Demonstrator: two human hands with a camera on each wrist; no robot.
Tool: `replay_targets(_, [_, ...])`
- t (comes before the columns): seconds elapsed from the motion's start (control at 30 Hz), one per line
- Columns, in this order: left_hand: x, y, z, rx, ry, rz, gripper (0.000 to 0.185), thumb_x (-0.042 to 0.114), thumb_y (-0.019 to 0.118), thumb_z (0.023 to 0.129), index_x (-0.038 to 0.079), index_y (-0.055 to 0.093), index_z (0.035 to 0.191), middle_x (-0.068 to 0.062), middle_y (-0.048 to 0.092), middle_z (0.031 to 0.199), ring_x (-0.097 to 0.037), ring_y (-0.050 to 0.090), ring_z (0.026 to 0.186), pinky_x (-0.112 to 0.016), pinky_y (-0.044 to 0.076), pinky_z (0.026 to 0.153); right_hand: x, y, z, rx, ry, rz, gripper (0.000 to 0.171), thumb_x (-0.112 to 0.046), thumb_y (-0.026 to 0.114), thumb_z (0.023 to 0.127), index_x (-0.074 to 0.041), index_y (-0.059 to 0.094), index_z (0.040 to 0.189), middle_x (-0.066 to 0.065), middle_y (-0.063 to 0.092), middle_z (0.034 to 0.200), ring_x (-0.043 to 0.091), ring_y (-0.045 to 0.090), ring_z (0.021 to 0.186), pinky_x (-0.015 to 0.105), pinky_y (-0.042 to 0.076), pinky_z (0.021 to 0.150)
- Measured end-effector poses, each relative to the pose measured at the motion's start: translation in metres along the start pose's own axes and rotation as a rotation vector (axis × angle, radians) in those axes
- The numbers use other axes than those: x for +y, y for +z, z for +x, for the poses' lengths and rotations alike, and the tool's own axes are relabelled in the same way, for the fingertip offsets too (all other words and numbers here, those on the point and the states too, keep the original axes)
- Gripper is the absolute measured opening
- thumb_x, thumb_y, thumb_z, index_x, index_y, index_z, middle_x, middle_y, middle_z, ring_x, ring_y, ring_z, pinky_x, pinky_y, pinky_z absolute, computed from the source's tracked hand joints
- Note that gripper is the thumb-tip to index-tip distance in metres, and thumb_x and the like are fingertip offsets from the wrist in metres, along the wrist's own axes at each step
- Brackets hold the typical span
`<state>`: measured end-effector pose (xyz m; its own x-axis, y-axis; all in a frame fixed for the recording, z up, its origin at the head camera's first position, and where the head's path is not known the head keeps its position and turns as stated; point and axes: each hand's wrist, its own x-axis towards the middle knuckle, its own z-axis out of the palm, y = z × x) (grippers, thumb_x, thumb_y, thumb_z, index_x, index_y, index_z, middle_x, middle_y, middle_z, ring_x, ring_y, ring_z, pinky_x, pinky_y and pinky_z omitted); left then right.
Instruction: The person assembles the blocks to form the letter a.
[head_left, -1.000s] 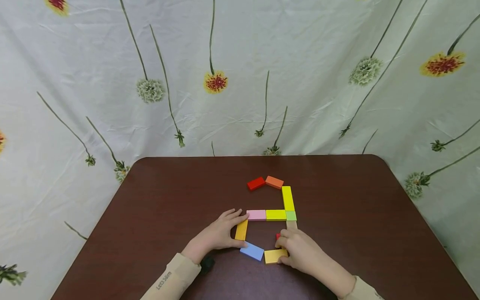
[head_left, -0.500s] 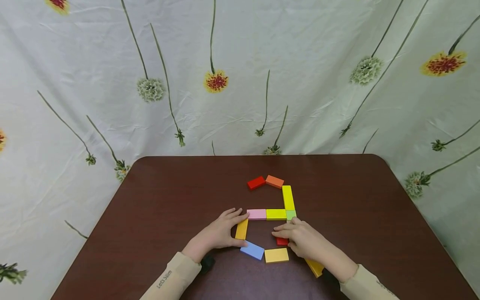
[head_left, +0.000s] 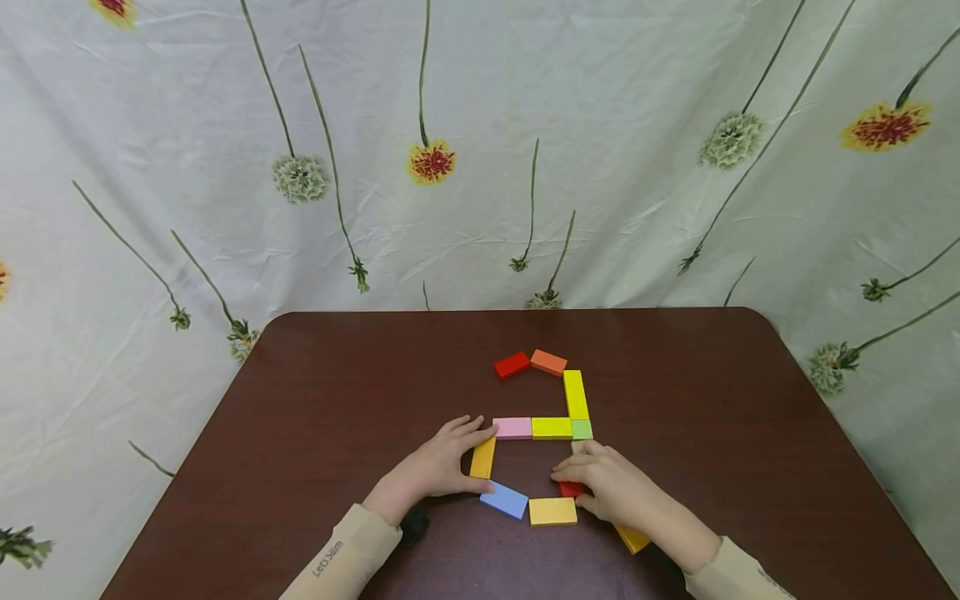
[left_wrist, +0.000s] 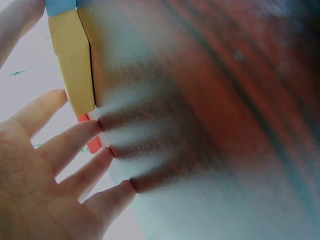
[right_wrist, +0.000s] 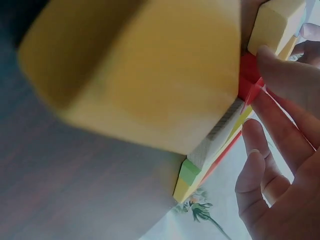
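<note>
My left hand [head_left: 437,468] lies with spread, fairly straight fingers around the orange block [head_left: 483,458]; its index finger touches the pink block [head_left: 513,428] and its thumb rests at the blue block [head_left: 504,500]. My right hand [head_left: 619,490] pinches a red block [head_left: 570,489] between thumb and fingers, just behind the tan block [head_left: 552,512]. In the right wrist view this red block [right_wrist: 248,75] sits between the pale block [right_wrist: 272,27] and the wooden-toned block [right_wrist: 215,137]. Part of the red block is hidden by the hand.
A yellow block [head_left: 551,428] and a green block [head_left: 581,429] continue the line, with another yellow block [head_left: 576,394] beyond. Orange-red [head_left: 549,362] and red [head_left: 512,365] blocks lie farther back. A yellow-orange block [head_left: 633,540] shows under my right wrist. The brown table [head_left: 360,367] meets a flowered cloth [head_left: 480,233].
My right hand has left the tan block and taken hold of the red block, which has shifted slightly right and toward me. The yellow-orange block under that wrist came into view. My left hand stays put.
</note>
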<state>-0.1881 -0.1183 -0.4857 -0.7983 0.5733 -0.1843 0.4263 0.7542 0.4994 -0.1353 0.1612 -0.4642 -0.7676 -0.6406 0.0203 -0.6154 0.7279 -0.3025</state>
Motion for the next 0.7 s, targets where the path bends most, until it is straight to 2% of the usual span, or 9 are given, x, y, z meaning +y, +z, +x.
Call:
replay_targets(0.1, [0.0, 0.0, 0.0, 0.002, -0.004, 0.005, 0.085, 0.053, 0.073, 0.072, 0.023, 0.039, 0.144, -0.01, 0.031, 0.151, -0.033, 0.022, 0.139, -0.053, 0.035, 0.103, 0.0, 0.0, -0.002, 0.007, 0.004, -0.007, 0.044, -0.017, 0.079, 0.074, -0.014, 0.068, 0.116, -0.004, 0.067, 0.113, 0.015, 0.049, 0.099, 0.033, 0.046, 0.082])
replay_targets(0.23, [0.0, -0.001, 0.0, 0.001, -0.002, 0.005, 0.084, 0.052, 0.074, 0.072, 0.022, 0.039, 0.143, -0.01, 0.031, 0.151, -0.034, 0.022, 0.139, -0.053, 0.035, 0.103, -0.001, -0.003, -0.01, 0.062, 0.04, -0.003, 0.046, -0.019, 0.078, 0.075, -0.013, 0.065, 0.119, 0.0, 0.062, 0.123, 0.017, 0.05, 0.098, 0.031, 0.047, 0.08])
replay_targets(0.3, [0.0, -0.001, 0.0, -0.001, 0.0, 0.003, 0.084, 0.052, 0.073, 0.073, 0.022, 0.039, 0.143, -0.01, 0.031, 0.151, -0.034, 0.022, 0.139, -0.053, 0.035, 0.103, -0.001, -0.005, -0.017, 0.105, 0.109, -0.006, 0.042, -0.02, 0.079, 0.074, -0.014, 0.067, 0.114, -0.002, 0.062, 0.116, 0.013, 0.05, 0.094, 0.028, 0.048, 0.077])
replay_targets(0.43, [0.0, -0.001, 0.0, -0.004, -0.001, -0.003, 0.084, 0.052, 0.073, 0.073, 0.022, 0.039, 0.144, -0.01, 0.03, 0.151, -0.034, 0.021, 0.139, -0.053, 0.035, 0.103, -0.001, -0.007, -0.031, 0.181, 0.249, -0.015, 0.028, -0.023, 0.081, 0.071, -0.016, 0.066, 0.094, -0.008, 0.056, 0.092, 0.007, 0.047, 0.082, 0.024, 0.048, 0.069])
replay_targets(0.53, [0.0, -0.001, 0.0, -0.004, -0.004, -0.006, 0.084, 0.052, 0.073, 0.073, 0.022, 0.039, 0.144, -0.01, 0.03, 0.151, -0.034, 0.021, 0.14, -0.053, 0.035, 0.103, -0.002, -0.007, -0.041, 0.167, 0.363, 0.004, 0.03, -0.03, 0.083, 0.068, -0.019, 0.06, 0.083, -0.011, 0.048, 0.08, 0.006, 0.044, 0.075, 0.023, 0.044, 0.061])
replay_targets(0.7, [0.001, -0.001, -0.001, -0.007, 0.0, -0.007, 0.084, 0.052, 0.073, 0.073, 0.021, 0.039, 0.144, -0.01, 0.03, 0.151, -0.034, 0.021, 0.14, -0.054, 0.035, 0.103, -0.005, 0.0, -0.05, 0.048, 0.529, 0.064, 0.041, -0.042, 0.083, 0.064, -0.021, 0.053, 0.081, -0.009, 0.043, 0.073, 0.007, 0.04, 0.068, 0.023, 0.037, 0.055])
